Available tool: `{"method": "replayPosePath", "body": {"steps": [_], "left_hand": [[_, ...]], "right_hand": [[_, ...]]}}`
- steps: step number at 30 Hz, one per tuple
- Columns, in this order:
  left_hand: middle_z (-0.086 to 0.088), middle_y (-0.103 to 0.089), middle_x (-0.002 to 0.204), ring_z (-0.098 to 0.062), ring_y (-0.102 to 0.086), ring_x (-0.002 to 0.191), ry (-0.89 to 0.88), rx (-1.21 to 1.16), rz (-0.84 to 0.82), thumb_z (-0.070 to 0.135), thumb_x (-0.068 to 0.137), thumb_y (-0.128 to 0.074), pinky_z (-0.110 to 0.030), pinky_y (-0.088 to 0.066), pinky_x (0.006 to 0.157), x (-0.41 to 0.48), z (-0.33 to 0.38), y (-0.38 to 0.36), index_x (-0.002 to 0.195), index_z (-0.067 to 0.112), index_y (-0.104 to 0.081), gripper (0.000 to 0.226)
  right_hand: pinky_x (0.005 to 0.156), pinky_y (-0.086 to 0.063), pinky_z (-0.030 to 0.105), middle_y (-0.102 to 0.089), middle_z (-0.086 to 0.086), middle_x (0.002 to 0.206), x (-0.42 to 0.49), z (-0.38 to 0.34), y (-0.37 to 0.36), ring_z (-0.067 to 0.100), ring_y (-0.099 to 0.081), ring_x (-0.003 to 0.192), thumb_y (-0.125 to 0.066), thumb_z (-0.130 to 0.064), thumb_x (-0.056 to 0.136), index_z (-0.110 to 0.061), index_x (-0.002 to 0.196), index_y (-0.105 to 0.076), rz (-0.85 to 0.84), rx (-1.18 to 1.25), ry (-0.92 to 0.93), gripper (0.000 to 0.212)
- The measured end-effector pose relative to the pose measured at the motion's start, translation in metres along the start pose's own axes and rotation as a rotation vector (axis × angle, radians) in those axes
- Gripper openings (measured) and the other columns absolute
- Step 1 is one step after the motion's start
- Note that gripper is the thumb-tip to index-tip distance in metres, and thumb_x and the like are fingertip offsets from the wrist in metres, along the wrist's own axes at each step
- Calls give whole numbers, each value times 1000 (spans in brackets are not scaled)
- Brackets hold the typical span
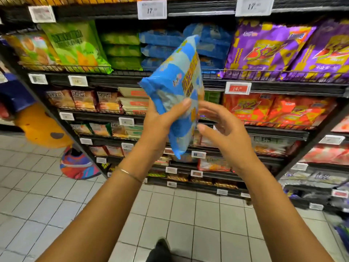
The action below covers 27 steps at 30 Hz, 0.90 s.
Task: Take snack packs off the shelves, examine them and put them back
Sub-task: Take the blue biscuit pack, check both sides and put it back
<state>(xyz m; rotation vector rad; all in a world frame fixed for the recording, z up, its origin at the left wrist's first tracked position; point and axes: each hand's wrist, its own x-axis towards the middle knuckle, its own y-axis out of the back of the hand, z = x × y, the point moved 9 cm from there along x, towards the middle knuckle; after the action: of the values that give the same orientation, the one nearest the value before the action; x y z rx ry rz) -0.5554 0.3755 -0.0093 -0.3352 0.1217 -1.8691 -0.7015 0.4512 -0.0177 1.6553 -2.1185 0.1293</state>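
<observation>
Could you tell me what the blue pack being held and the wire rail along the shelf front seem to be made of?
Blue snack pack: probably thin glossy plastic film, given its sheen, creases and flat sealed end. Wire rail: likely dark-coated metal, thin rigid bars.

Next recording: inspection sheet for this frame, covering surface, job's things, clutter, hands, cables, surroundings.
Surface: black shop shelves, fully stocked, price tags on the rails.
Job's things: blue snack pack off the shelf, held tilted in the air; matching blue packs stacked behind it.
Clutter: yellow shape and multicoloured item at the shelf's left end; cannot tell what they are.
Hands: left hand grips the pack's lower half, thumb across the front; right hand open beside it, contact unclear.
Cables: nothing seen.
Surroundings: green packs, purple packs, red packs; pale tiled floor; a dark shoe at the bottom.
</observation>
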Motion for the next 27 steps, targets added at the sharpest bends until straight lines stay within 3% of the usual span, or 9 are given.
{"method": "replayPosePath", "body": {"steps": [3, 7, 11, 14, 17, 20, 22, 24, 27], "left_hand": [[-21, -62, 143, -37, -62, 128, 110, -136, -74, 24, 78, -76, -54, -46, 115, -3, -11, -5, 146, -1, -54, 76], [-18, -63, 142, -39, -60, 132, 229, -297, -165, 30, 75, -79, -56, -45, 115, -10, -22, -8, 145, 5, -56, 77], [-14, -67, 140, -36, -63, 130, 315, -399, -262, 42, 68, -94, -54, -52, 108, -14, -24, -9, 136, 16, -66, 78], [-17, -61, 147, -39, -58, 135, 369, -454, -267, 48, 72, -89, -54, -53, 105, -13, -27, -2, 144, 15, -61, 85], [-15, -62, 146, -38, -59, 134, 394, -455, -301, 58, 85, -68, -54, -54, 102, -14, -31, 0, 142, 18, -64, 69], [-15, -55, 154, -39, -53, 141, 443, -447, -342, 66, 88, -54, -58, -49, 109, -19, -34, 0, 153, 19, -53, 80], [-15, -51, 157, -38, -51, 143, 458, -404, -322, 64, 87, -57, -56, -46, 114, -22, -34, 3, 159, 18, -43, 87], [-15, -59, 150, -36, -60, 134, 465, -371, -286, 55, 81, -63, -51, -54, 106, -24, -34, 5, 153, 13, -52, 84], [-13, -75, 125, -31, -75, 109, 488, -374, -271, 37, 82, -65, -44, -64, 84, -32, -36, 1, 125, 10, -74, 52]], "right_hand": [[106, -46, 28, -59, 6, 142, 5, 27, 21, 12, -58, 127, -77, -9, 91, -15, 145, -54, 185, -11, -108, 59], [113, -45, 35, -53, 5, 148, 13, 47, 48, 13, -54, 132, -79, -19, 90, -13, 149, -48, 314, 1, -196, 67], [90, -55, 26, -71, -1, 126, 15, 53, 55, 8, -68, 111, -78, -27, 88, -10, 135, -61, 193, 82, -261, 52], [89, -56, 39, -76, 5, 118, 8, 55, 57, 20, -72, 105, -75, -36, 87, -15, 119, -68, 102, 112, -308, 39], [93, -56, 40, -77, 8, 113, 1, 49, 50, 24, -73, 103, -66, -39, 91, -17, 111, -73, 27, 203, -330, 31], [98, -58, 39, -77, 11, 117, -10, 47, 44, 27, -73, 109, -62, -41, 93, -16, 115, -75, 2, 337, -383, 36], [95, -60, 40, -76, 12, 120, -16, 48, 42, 27, -74, 107, -61, -38, 94, -13, 123, -72, 9, 441, -409, 40], [98, -59, 46, -74, 14, 124, -21, 48, 41, 31, -73, 110, -62, -37, 97, -10, 130, -68, 27, 507, -436, 44], [108, -50, 57, -70, 17, 132, -27, 47, 41, 38, -66, 122, -62, -38, 98, -9, 137, -64, 22, 550, -458, 48]]}}
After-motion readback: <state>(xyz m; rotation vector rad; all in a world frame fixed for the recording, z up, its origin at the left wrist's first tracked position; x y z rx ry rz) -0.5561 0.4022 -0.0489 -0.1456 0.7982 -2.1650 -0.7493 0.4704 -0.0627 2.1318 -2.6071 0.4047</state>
